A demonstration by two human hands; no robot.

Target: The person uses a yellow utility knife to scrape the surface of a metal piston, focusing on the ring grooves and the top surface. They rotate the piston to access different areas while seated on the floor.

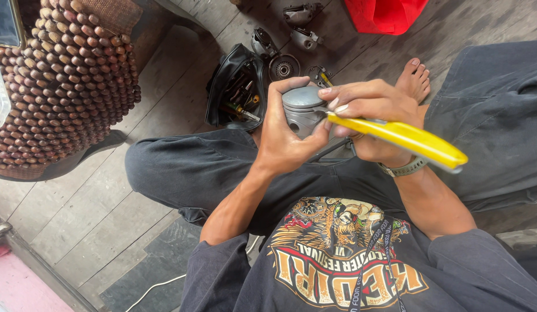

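My left hand (285, 130) wraps around a grey metal piston (302, 107), held upright over my lap with its flat crown showing. My right hand (369, 107) grips a tool with a long yellow handle (407, 138); its metal tip touches the piston's upper side near the rim. The handle points out to the right past my wrist, which wears a grey watch band (404, 169). I sit cross-legged in dark trousers, one bare foot (415, 78) behind the hands.
An open black tool bag (236, 86) with several tools lies on the wooden floor beyond my knee. Engine parts (280, 58) sit behind it. A red bag (384, 14) is at the top. A beaded seat cover (66, 75) fills the upper left.
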